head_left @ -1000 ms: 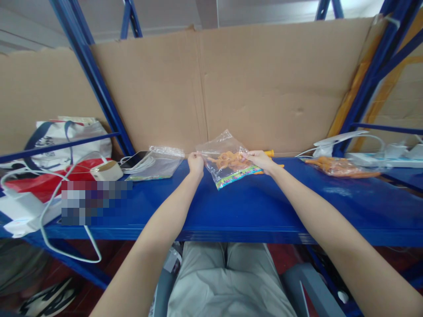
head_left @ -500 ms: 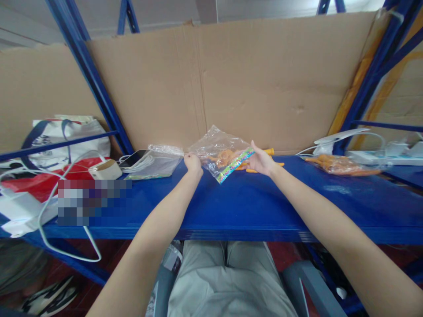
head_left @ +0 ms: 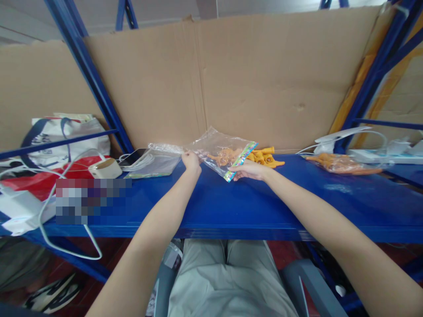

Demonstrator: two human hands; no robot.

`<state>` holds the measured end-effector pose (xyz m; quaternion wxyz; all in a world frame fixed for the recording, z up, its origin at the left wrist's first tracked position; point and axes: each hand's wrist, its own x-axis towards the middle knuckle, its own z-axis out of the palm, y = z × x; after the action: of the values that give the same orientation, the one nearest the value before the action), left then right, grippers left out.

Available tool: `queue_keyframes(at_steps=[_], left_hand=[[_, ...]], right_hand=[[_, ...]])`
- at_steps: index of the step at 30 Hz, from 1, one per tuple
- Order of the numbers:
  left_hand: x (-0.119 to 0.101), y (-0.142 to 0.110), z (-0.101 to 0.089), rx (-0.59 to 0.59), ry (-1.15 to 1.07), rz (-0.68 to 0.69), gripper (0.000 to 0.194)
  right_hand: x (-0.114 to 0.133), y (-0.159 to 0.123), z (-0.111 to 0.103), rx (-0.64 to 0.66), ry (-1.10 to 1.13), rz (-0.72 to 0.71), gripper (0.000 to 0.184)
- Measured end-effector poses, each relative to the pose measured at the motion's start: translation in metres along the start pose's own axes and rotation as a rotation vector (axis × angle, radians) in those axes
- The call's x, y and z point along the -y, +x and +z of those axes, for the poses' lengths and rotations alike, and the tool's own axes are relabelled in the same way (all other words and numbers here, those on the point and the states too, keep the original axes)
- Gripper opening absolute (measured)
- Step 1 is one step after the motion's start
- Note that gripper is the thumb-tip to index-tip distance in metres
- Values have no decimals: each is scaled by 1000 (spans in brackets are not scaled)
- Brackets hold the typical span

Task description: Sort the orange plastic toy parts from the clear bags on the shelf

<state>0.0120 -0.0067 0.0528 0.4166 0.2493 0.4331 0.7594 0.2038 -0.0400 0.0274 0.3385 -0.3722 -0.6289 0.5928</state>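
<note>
Stretched between my hands is a clear plastic bag (head_left: pixel 220 140) with a colourful printed strip along its right edge. Orange plastic pieces show through the film; their exact kind is too unclear to name. My left hand (head_left: pixel 191 162) is closed on the bag's left side. At the lower end of the printed strip, my right hand (head_left: pixel 249 170) grips the edge, thumb above and fingers below. Behind and right of that hand lies a pile of loose orange plastic pieces (head_left: pixel 264 156) on the blue shelf (head_left: pixel 244 207).
Flat clear bags (head_left: pixel 161 165), a phone (head_left: pixel 134 157) and a coiled white cable lie on the left. A filled bag of orange pieces (head_left: pixel 342 164) rests at right beside a power strip (head_left: pixel 393 157). Cardboard (head_left: pixel 247 79) stands behind.
My right hand has moved left and down along the printed strip, uncovering the loose orange pieces. The strip has swung right, while my left hand stays nearly in place.
</note>
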Motion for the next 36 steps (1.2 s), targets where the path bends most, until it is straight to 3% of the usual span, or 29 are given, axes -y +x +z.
queue_keyframes(at_steps=[6,10,17,23,27,36], left_hand=[[3,5,-1,34,64,43,24],[1,9,-5,11,158,74,17],[4,14,-13,174,315,61,11],[12,19,-13,258,370,169,6],[13,19,-12,261,400,237,8],[10,17,-12,193,360,257,19]], right_hand=[[2,-3,-11,19,32,41,7],[5,-4,-30,-31,162,33,34],[10,-12,-59,-130,264,-7,42],[9,-13,-53,-103,144,88,27],[2,-8,-48,-97,31,54,13],[-6,-6,-54,-83,-104,7,22]])
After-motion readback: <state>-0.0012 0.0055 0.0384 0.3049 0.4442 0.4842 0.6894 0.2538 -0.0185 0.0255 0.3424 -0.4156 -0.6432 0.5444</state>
